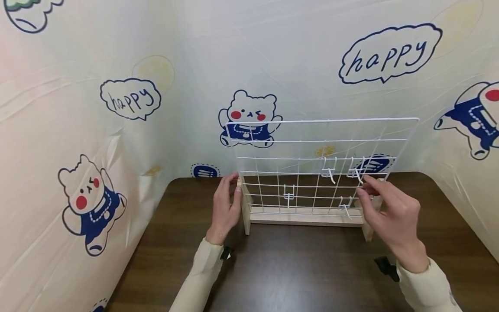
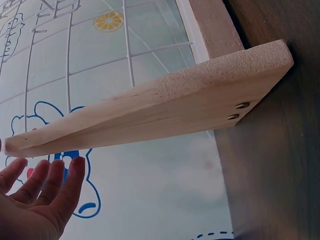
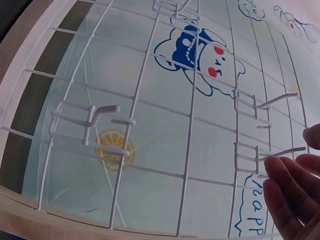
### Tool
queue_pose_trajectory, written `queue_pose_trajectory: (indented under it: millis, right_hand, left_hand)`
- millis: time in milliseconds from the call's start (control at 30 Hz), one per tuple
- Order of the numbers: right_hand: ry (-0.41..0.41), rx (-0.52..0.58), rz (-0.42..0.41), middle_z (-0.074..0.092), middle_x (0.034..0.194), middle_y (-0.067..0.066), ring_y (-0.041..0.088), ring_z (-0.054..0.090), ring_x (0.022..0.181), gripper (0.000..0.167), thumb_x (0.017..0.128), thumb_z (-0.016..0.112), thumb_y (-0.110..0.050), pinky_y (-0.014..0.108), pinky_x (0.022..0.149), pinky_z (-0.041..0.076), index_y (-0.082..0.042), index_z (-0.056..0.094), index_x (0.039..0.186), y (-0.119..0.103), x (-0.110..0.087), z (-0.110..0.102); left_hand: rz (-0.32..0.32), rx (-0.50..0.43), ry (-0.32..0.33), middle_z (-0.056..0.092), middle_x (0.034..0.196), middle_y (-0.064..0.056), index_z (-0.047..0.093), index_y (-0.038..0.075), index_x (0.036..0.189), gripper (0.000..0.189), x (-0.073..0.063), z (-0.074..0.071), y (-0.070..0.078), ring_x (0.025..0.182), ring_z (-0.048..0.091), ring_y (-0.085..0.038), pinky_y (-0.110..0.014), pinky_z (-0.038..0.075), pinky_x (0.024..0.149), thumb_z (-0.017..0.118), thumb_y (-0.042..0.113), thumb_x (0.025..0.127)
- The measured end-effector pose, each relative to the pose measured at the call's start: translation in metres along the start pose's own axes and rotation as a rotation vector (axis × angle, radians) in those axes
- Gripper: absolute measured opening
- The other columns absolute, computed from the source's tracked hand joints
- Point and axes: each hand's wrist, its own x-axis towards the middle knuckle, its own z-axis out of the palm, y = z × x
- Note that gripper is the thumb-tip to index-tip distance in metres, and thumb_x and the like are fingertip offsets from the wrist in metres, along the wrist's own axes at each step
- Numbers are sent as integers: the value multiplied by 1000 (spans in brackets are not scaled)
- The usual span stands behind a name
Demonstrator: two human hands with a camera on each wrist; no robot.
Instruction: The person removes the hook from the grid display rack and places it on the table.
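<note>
A white wire grid rack [image 1: 312,173] stands on the table in a wooden frame with side posts. Several white wire hooks hang on it, two of them high on the right. My left hand [image 1: 226,206] is at the top of the left wooden post [image 2: 150,110], its fingers extended beside the wood in the left wrist view. At the upper right hook [image 3: 247,157], my right hand [image 1: 391,214] has thumb and fingers apart, around the prong's tip. Another hook [image 1: 328,171] hangs just left of it, and lower hooks [image 1: 288,196] hang nearer the base.
The wooden base bar [image 1: 304,219] joins the two posts near the table. A dark brown table [image 1: 296,268] carries the rack. Behind and at both sides hangs a pale printed curtain [image 1: 187,86] with bears and "happy" bubbles. Dark straps [image 1: 386,268] sit at the wrists.
</note>
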Motion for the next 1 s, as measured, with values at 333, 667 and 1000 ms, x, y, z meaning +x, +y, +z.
queue_pose_trajectory:
  millis: [333, 667, 1000]
  right_hand:
    - [4, 4, -3, 75, 80, 22, 15, 62, 70, 52, 100, 64, -43, -1, 88, 41, 7, 77, 108, 4, 3, 6]
    - [-21, -29, 3, 75, 81, 22, 21, 62, 67, 54, 101, 62, -44, -2, 87, 40, 7, 77, 109, 3, 0, 6]
    - [-41, -45, -4, 76, 82, 21, 27, 63, 65, 58, 102, 60, -49, -2, 90, 39, 6, 77, 110, 3, -3, 9]
  left_hand:
    - [14, -13, 3, 68, 125, -14, 60, 4, 136, 32, 4, 2, -3, 110, 69, -27, -45, 63, 80, 51, 14, 108]
    - [17, -1, 14, 68, 123, -15, 60, 0, 134, 31, -1, 1, -3, 107, 69, -26, -44, 63, 80, 53, 11, 106]
    - [17, -6, 17, 68, 122, -16, 60, 1, 132, 30, -2, 1, -3, 107, 69, -26, -42, 64, 80, 52, 11, 105]
